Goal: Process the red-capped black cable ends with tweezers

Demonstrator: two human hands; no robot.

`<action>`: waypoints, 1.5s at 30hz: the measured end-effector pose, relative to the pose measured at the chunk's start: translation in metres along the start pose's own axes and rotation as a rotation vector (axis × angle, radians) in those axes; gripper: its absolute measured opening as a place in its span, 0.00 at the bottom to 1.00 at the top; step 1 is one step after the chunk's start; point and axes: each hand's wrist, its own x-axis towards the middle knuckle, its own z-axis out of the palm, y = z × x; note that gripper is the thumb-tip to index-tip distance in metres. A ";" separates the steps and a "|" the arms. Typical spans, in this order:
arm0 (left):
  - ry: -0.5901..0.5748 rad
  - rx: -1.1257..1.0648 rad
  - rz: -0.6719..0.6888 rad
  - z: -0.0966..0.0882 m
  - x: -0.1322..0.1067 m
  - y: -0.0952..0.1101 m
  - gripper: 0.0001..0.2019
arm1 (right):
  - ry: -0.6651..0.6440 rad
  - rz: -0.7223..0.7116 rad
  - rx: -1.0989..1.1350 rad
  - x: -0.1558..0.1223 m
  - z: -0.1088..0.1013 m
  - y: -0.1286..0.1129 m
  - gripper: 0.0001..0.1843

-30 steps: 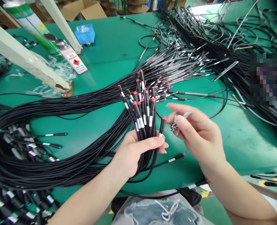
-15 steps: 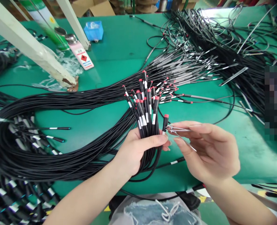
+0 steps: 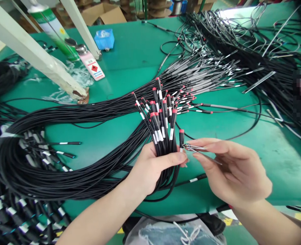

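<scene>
your left hand point(image 3: 150, 166) grips a cable bundle point(image 3: 163, 136) upright over the table point(image 3: 124, 58), while your right hand point(image 3: 232, 170) pinches tweezers point(image 3: 195, 147) touching one connector point(image 3: 181, 136).

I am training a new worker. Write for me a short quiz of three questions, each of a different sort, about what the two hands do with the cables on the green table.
1. True or false: the left hand grips a bunch of black cables with red-tipped ends pointing up.
2. Multiple choice: what does the right hand hold? A) scissors B) metal tweezers C) a screwdriver
3. Fill in: the tweezer tips meet the single cable end that stands on the ______ side of the bunch, nearest the right hand.

Key: 1. true. 2. B. 3. right.
</scene>
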 end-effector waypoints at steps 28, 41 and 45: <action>0.080 -0.040 -0.053 0.003 -0.001 0.000 0.04 | -0.068 0.285 0.246 0.020 0.003 0.004 0.16; 0.094 -0.045 -0.009 -0.001 0.001 -0.001 0.06 | -0.062 -0.013 0.235 0.007 0.007 0.001 0.30; 0.094 -0.039 -0.017 0.000 0.001 0.000 0.06 | -0.077 -0.008 0.187 0.006 0.007 0.002 0.31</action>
